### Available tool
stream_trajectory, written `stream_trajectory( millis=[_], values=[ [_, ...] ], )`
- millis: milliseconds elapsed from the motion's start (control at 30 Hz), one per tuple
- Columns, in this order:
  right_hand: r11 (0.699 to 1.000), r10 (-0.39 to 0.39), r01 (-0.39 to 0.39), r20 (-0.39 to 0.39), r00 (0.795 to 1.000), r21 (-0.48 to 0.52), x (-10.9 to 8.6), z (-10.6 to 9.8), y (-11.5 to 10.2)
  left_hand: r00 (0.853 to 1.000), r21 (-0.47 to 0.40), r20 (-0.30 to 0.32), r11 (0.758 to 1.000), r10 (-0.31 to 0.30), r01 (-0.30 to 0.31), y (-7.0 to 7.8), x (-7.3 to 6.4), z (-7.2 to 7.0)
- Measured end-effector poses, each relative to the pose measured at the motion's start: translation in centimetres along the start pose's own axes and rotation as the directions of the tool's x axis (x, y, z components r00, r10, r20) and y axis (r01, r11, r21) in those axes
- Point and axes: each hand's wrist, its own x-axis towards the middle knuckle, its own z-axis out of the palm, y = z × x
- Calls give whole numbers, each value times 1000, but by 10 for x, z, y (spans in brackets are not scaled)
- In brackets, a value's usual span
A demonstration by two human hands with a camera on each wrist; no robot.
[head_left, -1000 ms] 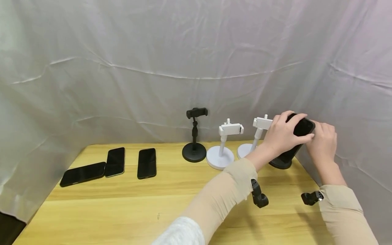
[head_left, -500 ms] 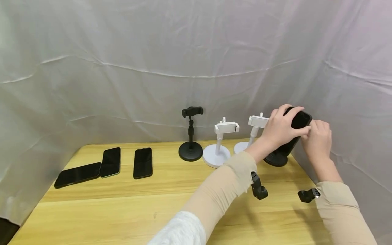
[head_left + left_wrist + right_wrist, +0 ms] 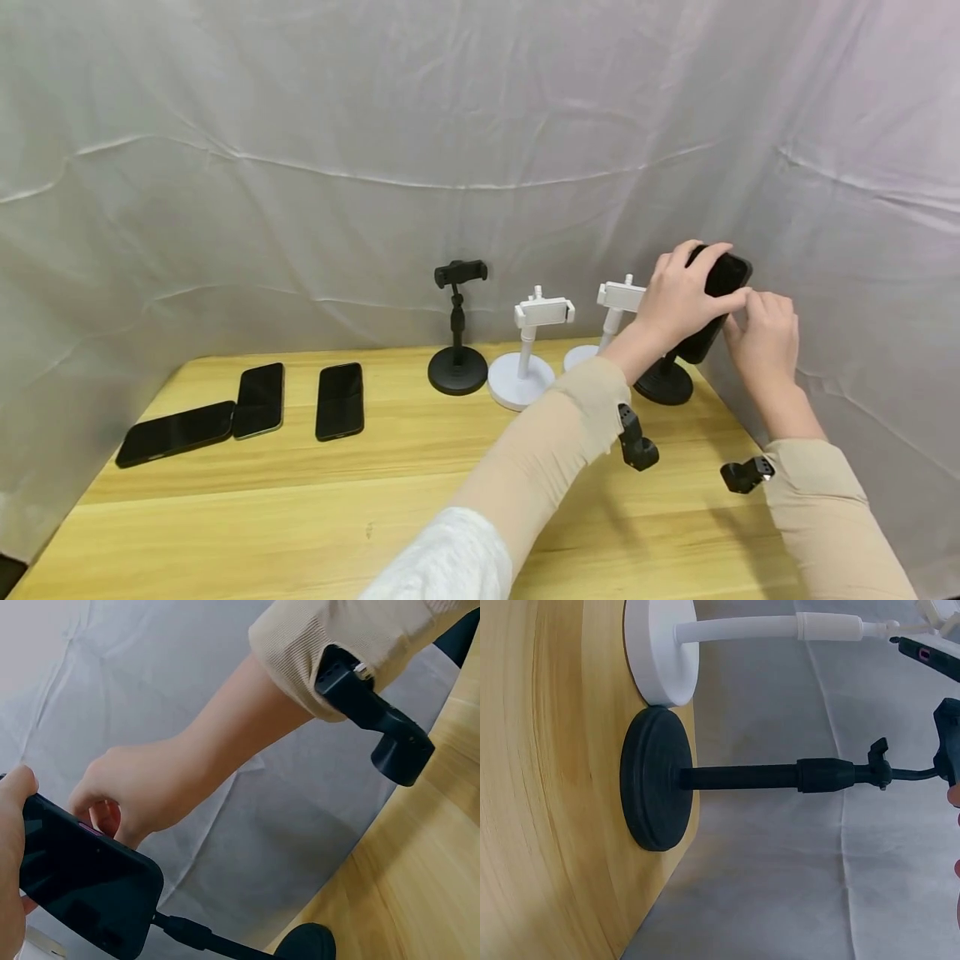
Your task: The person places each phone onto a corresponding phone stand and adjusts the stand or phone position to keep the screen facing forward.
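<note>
My left hand grips a black smartphone, thumb at its near edge and fingers over its far edge. In the left wrist view the dark screen of the smartphone lies tilted in front of a black phone stand's pole. Behind the smartphone, my right hand has curled fingers at the stand's clamp, mostly hidden from the head. The right wrist view shows the fingertips on one end of the clamp, with the smartphone's edge beside the other end. The stand's round base rests on the table.
Left of this stand are two white phone stands and another black one, with no phones in their clamps. Three black smartphones lie at the table's left. Grey cloth hangs behind and along the right side.
The whole head view has shifted, so things appear farther left. The smartphone has risen slightly relative to the stand's base. Both hands stay around the smartphone and clamp.
</note>
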Motion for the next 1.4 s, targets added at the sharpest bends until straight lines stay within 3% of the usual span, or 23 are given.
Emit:
stream_trajectory(
  millis=[533,733,1067,1400],
  values=[
    [1000,26,-26,8,1000,-2,-2,-2,3,993,-133,85,986,-87,98,7,16,10],
    [1000,14,-14,-4,1000,-3,1,1,1,989,-136,78,982,-124,134,3,20,15],
    [1000,0,0,-22,1000,1,0,4,1,985,-141,104,979,-135,149,1,23,19],
    [994,-69,65,-42,997,-93,3,1,3,974,-104,113,973,-194,206,3,26,16]
  ],
)
